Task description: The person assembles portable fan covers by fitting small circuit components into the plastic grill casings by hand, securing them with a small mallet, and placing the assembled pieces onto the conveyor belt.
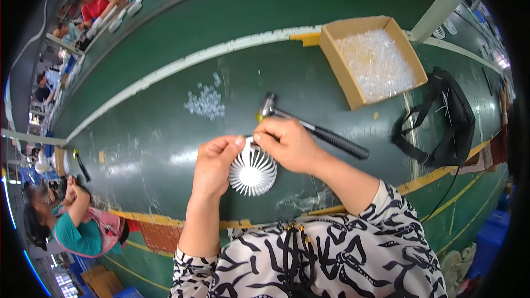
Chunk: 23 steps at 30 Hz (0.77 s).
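My left hand (214, 164) pinches the upper edge of a round white fan grille (253, 175) with slats radiating from its centre. My right hand (291, 144) is closed at the top of the same grille, thumb and forefinger pressed together. Whether a small piece sits between those right fingertips is too small to tell. Just beyond my right hand lies a hammer (339, 140) with a black grip, its metal head pointing up and left. Farther off to the left, small translucent pieces (207, 103) are spread in a loose pile on the green work surface (149, 149).
An open cardboard box (340, 74) full of clear plastic pieces stands at the back right. Right of it lies a black bag (455, 121) with straps. A pale rail (193, 58) crosses behind. At the far left sits a co-worker (80, 232) near another hammer (81, 165).
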Tool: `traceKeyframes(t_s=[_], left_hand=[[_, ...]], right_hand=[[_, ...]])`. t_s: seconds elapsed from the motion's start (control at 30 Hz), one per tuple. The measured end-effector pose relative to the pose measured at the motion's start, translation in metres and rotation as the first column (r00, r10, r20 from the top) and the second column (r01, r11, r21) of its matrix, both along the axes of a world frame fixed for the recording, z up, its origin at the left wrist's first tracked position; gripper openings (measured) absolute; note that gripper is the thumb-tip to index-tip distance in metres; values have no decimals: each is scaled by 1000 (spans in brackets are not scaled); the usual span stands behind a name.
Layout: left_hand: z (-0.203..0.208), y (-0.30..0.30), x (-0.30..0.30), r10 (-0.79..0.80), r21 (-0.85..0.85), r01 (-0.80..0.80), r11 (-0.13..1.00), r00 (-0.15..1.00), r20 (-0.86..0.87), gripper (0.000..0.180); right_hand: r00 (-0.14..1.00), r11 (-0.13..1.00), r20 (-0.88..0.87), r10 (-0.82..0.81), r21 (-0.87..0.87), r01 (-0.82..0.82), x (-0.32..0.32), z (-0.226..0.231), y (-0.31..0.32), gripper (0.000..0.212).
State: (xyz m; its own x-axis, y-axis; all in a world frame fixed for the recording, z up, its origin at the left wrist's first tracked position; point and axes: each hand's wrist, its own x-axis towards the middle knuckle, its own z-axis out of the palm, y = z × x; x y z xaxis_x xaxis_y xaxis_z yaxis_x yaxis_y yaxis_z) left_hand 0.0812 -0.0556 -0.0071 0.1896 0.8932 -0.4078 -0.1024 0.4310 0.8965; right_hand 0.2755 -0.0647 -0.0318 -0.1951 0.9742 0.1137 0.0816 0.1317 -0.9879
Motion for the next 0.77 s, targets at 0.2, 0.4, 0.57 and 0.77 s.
traceKeyframes(t_s=[0.2, 0.4, 0.57, 0.77], left_hand=[[52, 85, -24, -17, 315, 97, 944, 968, -249, 12], [56, 187, 12, 299, 708, 372, 600, 716, -630, 18], [24, 194, 31, 399, 756, 507, 413, 646, -651, 28], [13, 100, 78, 266, 791, 359, 495, 804, -531, 22]], right_hand=[[960, 934, 149, -237, 306, 183, 1, -8, 0, 37], [936, 881, 250, -249, 461, 111, -2, -13, 1, 33], [933, 886, 275, -230, 456, 84, 0, -13, 2, 33], [922, 899, 325, -211, 435, 53, 3, -9, 7, 27]])
